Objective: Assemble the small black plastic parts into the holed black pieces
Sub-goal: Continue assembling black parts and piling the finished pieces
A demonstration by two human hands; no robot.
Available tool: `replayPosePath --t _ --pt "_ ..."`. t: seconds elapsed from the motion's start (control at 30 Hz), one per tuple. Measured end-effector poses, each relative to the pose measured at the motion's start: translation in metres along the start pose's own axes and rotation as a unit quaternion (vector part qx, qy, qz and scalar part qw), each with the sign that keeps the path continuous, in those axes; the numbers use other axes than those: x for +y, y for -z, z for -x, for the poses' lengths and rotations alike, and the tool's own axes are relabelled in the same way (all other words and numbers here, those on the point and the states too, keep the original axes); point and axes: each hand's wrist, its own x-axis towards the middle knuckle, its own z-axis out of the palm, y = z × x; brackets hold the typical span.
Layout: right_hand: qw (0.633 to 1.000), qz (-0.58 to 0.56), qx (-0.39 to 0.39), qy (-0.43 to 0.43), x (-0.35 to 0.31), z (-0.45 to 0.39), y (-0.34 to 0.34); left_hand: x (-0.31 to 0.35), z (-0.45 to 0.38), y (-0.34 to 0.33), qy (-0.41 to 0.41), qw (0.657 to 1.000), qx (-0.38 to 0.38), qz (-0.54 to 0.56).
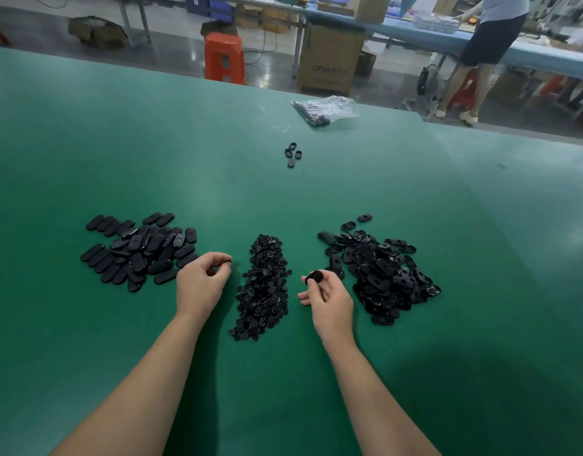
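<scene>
A wide green worktop fills a factory room, with a cardboard box, an orange stool and a standing person beyond its far edge. Low on the worktop, the two hands are apart. The left hand curls its fingers and pinches something small and dark at the fingertips, too tiny to identify, probably a small part. The right hand grips a black oval piece by thumb and fingers, held up as if ready to take the part. Between the hands lies a long heap of small parts, in easy reach of both. Just beyond the left hand sits a pile of closed oval pieces, likely finished. Just right of the right hand is the pile of holed pieces. Farther off lie a few loose ovals and a plastic bag.
</scene>
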Motion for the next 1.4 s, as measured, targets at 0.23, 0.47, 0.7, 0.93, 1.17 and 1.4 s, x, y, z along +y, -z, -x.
replayPosePath --t 0.23,0.47,0.7,0.93,1.17,1.4 --pt "1.0 0.022 -0.002 0.009 0.001 -0.002 0.001 0.003 -0.002 -0.001 0.0 1.0 -0.007 0.011" --pt "0.999 -0.039 -0.006 -0.027 0.001 -0.005 0.0 0.034 0.008 -0.017 0.022 0.994 -0.051 0.092" --pt "0.999 -0.051 0.002 -0.014 0.002 -0.006 -0.001 0.066 0.041 -0.062 -0.029 0.987 -0.146 0.053" --pt "1.0 -0.011 -0.007 -0.011 0.007 -0.008 0.0 0.075 0.048 -0.075 -0.029 0.989 -0.141 -0.035" --pt "1.0 -0.008 -0.008 -0.005 0.008 -0.009 0.0 0.079 0.048 -0.077 -0.025 0.989 -0.136 -0.05" --pt "1.0 0.011 -0.007 0.007 0.008 -0.01 0.002 0.083 0.053 -0.084 0.013 0.994 -0.112 -0.015"
